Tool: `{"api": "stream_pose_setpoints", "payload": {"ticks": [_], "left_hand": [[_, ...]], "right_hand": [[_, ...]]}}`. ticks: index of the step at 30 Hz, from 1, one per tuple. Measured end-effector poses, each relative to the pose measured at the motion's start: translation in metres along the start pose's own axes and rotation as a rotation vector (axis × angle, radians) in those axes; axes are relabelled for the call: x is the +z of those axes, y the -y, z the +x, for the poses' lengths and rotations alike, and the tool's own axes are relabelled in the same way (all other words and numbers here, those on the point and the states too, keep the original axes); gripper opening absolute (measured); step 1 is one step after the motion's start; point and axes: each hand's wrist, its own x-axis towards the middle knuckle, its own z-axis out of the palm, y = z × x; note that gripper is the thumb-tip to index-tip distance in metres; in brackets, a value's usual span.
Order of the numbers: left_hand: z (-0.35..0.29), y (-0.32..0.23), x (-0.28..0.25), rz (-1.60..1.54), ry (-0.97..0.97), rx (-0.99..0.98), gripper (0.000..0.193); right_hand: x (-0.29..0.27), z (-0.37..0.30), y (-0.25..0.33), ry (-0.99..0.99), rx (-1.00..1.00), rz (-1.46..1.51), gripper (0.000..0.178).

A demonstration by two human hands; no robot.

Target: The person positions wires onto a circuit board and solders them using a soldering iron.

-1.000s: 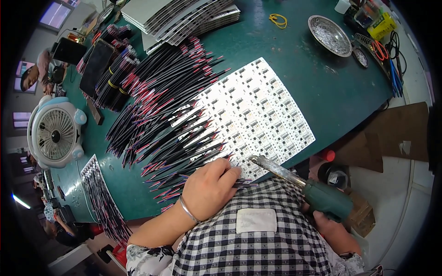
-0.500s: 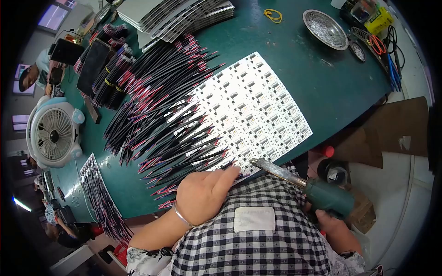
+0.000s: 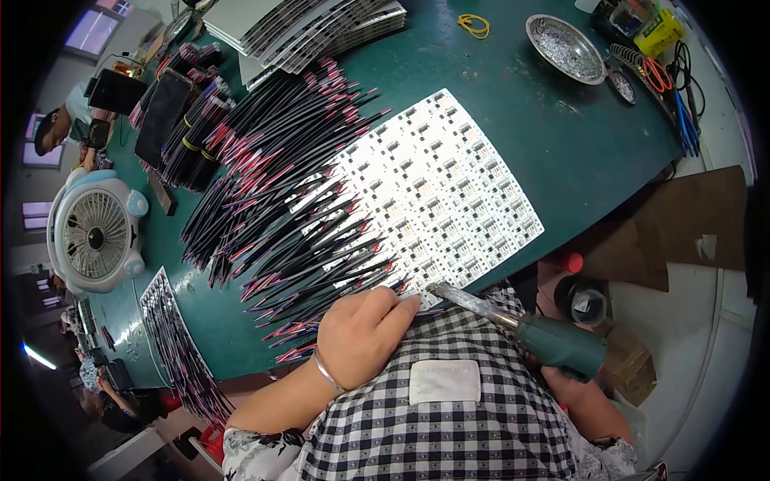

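Soldering iron (image 3: 513,325), green-handled and stiff, probably light but hot at its metal tip, is best gripped at the handle; it is reaching the near edge of a thin white circuit panel (image 3: 437,188) on the green bench (image 3: 553,136). The right hand (image 3: 573,385) is wrapping the handle, while the left hand (image 3: 361,333) is pinching fine black-and-red wires (image 3: 273,200) against the panel.

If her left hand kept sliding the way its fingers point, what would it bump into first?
The left hand points right along the near edge of the white panel of small circuit boards. First in line looks to be the metal tip of the soldering iron, close by its fingertips, though depth is unclear.
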Motion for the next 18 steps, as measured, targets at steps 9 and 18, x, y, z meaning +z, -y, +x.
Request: {"api": "stream_pose_setpoints", "payload": {"ticks": [9, 18], "left_hand": [[0.004, -0.002, 0.001, -0.006, 0.025, -0.015, 0.024], [0.006, -0.001, 0.000, -0.034, 0.045, 0.000, 0.021]], "right_hand": [[0.001, 0.003, 0.003, 0.022, -0.016, -0.044, 0.030], [0.001, 0.007, 0.002, 0.044, -0.069, -0.124, 0.032]]}}
